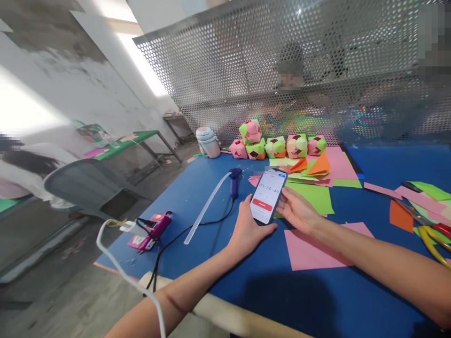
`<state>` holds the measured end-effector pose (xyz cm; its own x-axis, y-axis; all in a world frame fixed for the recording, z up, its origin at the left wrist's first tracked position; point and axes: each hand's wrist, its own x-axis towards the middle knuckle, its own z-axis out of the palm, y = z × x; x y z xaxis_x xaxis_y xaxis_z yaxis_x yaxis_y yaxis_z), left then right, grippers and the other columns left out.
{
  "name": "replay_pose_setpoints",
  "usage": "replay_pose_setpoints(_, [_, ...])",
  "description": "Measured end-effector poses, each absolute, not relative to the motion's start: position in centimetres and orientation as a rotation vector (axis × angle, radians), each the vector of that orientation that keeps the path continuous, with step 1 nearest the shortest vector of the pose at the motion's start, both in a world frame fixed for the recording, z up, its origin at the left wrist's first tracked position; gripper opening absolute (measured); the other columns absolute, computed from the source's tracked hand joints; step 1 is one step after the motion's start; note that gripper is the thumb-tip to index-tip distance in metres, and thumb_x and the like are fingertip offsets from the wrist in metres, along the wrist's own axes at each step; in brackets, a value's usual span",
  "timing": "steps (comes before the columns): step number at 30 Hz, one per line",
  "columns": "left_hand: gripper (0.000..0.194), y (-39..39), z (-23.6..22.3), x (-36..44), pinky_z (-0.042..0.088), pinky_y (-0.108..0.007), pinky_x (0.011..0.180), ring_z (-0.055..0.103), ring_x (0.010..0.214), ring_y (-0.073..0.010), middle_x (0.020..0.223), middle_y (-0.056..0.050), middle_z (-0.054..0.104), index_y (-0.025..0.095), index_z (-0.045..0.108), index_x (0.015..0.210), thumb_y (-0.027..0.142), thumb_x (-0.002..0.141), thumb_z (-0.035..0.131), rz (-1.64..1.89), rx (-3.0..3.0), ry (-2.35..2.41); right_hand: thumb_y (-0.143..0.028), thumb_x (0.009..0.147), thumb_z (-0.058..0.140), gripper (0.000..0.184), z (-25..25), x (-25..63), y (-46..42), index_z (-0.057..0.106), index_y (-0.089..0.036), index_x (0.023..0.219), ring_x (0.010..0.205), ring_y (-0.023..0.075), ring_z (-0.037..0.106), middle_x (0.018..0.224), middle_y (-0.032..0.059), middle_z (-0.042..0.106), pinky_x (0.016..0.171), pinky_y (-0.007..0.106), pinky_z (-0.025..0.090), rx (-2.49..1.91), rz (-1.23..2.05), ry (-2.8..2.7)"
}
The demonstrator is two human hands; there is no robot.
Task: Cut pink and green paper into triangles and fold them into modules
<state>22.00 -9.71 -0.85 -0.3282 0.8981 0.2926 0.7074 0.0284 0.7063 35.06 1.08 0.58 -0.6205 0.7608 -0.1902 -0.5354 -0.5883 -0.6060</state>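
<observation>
- Phone [262,203]: in both hands over the middle of the blue table [190,183], tilted, screen up, showing 03:00:49 and a red button; whether it also touches the table, I cannot tell.
- Left hand [246,229]: grasping the phone's lower left side, thumb near its bottom edge.
- Right hand [297,211]: grasping the phone's right side with its fingers; neither hand appears to hold paper.
- Done, judging by their shape: six paper balls [276,147] at the table's far side, five in a row and one on top.
- Partly done, it seems: folded pieces [319,165] lying on sheets behind the phone.
- Left unworked, by their look: a flat pink sheet [294,251] under the right forearm and a green sheet [315,195] beyond it.
- Glue gun [234,184] and scissors [415,214]: lying apart from both hands, so paperwork looks paused while the phone is handled.
</observation>
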Motion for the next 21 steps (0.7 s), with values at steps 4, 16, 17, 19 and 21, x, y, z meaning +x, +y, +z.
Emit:
replay_pose_setpoints(4, [0.096, -10.0, -0.8, 21.8, 0.038, -0.046, 0.106, 0.045, 0.126, -0.0305, 0.133, -0.014, 0.044, 0.017, 0.025, 0.142, 0.034, 0.064, 0.079, 1.191, 1.668, 2.078, -0.017, 0.097, 0.046, 0.014, 0.7, 35.1, 0.8, 0.059, -0.017, 0.103, 0.087, 0.0182, 0.070, 0.096, 0.0068, 0.072, 0.076, 0.032, 0.059, -0.563, 2.240, -0.655])
replay_pose_setpoints(16, [0.087, -14.8, 1.3, 19.4, 0.040, -0.047, 0.104, 0.050, 0.120, -0.0294, 0.127, -0.010, 0.049, 0.021, 0.032, 0.141, 0.031, 0.066, 0.075, 1.066, 1.661, 2.195, -0.006, 0.083, 0.046, 0.028, 1.3, 35.8, -0.8, 0.057, -0.014, 0.107, 0.086, 0.0207, 0.072, 0.093, 0.0103, 0.072, 0.080, 0.036, 0.057, -0.597, 2.480, -0.868])
replay_pose_setpoints(17, [0.087, -15.5, 1.2, 19.0, 0.039, -0.048, 0.104, 0.050, 0.119, -0.0299, 0.126, -0.010, 0.049, 0.022, 0.032, 0.140, 0.032, 0.065, 0.075, 1.042, 1.646, 2.234, -0.007, 0.083, 0.048, 0.027, 1.1, 35.8, -0.8, 0.057, -0.013, 0.107, 0.087, 0.0216, 0.072, 0.095, 0.0117, 0.072, 0.080, 0.036, 0.058, -0.615, 2.494, -0.887])
replay_pose_setpoints(19, [0.087, -17.2, 1.1, 18.1, 0.038, -0.050, 0.106, 0.049, 0.121, -0.0316, 0.129, -0.012, 0.049, 0.021, 0.034, 0.139, 0.035, 0.064, 0.075, 0.993, 1.585, 2.330, -0.008, 0.082, 0.050, 0.027, 0.7, 35.9, -0.7, 0.057, -0.011, 0.108, 0.087, 0.0230, 0.072, 0.098, 0.0156, 0.071, 0.081, 0.038, 0.057, -0.651, 2.507, -0.915])
replay_pose_setpoints(21, [0.086, -18.8, 1.0, 17.1, 0.036, -0.051, 0.107, 0.048, 0.124, -0.0329, 0.132, -0.013, 0.047, 0.020, 0.035, 0.138, 0.037, 0.064, 0.075, 0.960, 1.513, 2.430, -0.007, 0.081, 0.051, 0.028, 0.3, 35.9, -0.5, 0.057, -0.009, 0.108, 0.087, 0.0234, 0.072, 0.102, 0.0190, 0.071, 0.083, 0.039, 0.057, -0.678, 2.507, -0.927])
